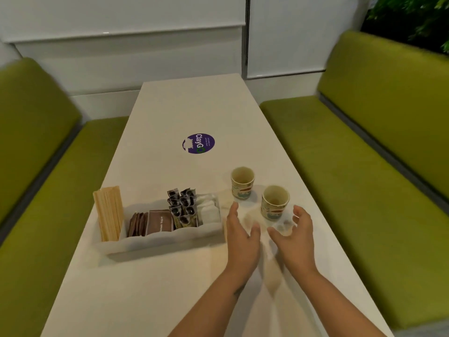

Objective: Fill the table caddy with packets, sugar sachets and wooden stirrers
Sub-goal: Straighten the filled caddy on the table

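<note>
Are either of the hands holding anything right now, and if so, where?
Nothing is held. The left hand and right hand are both open with relaxed fingers over the table, near the closer paper cup.

Looks like a café or canteen booth. Long white surface [170, 276] w/ green padded benches [340, 152] either side, white wall panels behind, plant [413, 18] top right. Round purple sticker [198, 143] on the surface reads "ClayGO". A clear caddy [160, 242] holds wooden stirrers [109, 212], brown sugar sachets [160, 221], dark packets [182, 205], white sachets. Two small paper cups [275, 201] stand just beside it.
</note>
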Motion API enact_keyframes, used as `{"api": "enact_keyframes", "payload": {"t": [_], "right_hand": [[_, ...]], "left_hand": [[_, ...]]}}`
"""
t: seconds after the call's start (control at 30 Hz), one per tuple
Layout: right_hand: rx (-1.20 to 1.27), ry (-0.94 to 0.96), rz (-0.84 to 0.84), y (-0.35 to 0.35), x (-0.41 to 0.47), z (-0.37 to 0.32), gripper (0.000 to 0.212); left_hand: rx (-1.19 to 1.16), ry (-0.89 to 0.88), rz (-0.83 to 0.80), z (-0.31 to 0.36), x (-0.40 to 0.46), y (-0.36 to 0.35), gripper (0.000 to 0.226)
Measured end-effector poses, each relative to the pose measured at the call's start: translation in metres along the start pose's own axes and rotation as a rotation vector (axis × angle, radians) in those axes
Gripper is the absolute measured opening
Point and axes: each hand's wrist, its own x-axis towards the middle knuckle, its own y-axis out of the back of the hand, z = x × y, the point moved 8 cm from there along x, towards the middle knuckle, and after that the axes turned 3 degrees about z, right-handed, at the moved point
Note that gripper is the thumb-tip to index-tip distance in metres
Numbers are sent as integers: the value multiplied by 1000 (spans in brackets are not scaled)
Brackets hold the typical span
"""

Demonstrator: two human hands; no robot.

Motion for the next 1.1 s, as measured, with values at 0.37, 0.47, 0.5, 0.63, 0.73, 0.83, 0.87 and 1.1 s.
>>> {"api": "enact_keyframes", "payload": {"t": [0.37,0.47,0.5,0.63,0.73,0.83,0.87,1.1], "right_hand": [[83,108,-176,-13,42,-3,78],[63,129,-186,-14,48,-1,74],[59,132,-187,-15,49,0,73],[61,143,-184,-16,50,3,70],[56,147,-181,-16,51,5,68],[47,153,-177,-16,51,5,67],[43,157,-174,-16,51,5,66],[41,150,-171,-14,48,3,66]], "left_hand": [[29,42,299,-4,68,-7,75],[32,27,340,-3,83,-9,76],[33,22,345,0,86,-10,78],[22,-21,387,8,92,-13,70],[15,-31,379,9,89,-13,64],[23,-38,350,9,80,-12,66],[24,-40,342,9,76,-11,67],[32,-27,281,1,45,-5,63]]}}
